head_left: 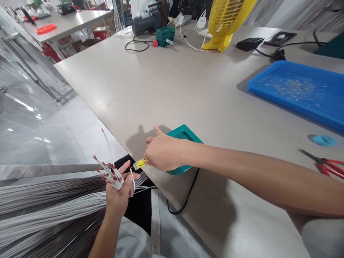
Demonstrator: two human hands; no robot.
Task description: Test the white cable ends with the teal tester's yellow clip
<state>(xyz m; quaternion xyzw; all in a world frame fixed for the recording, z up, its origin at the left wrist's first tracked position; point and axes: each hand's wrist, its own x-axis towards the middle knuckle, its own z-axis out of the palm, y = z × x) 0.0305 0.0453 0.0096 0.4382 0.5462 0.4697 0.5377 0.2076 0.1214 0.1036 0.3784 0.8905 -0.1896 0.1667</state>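
Note:
My left hand (120,190) is closed around a bundle of thin white cables (116,181) whose tips show red. One cable stands apart between its thumb and fingers. My right hand (163,152) grips a small yellow tool (139,163) with dark marks, its narrow end close to the red tip of that single cable; its exact kind is hard to make out. Beneath my right hand and wrist sits a teal tray (185,130), partly hidden by them. A black cord (185,206) runs from it over the table edge.
Long grey and white cables (53,204) lie at the left beside the table (188,89). On the table are a blue tray (290,104) with small scraps, a blue tape roll (324,140), red-handled pliers (328,165), a yellow fan (225,25) and a green device (164,36).

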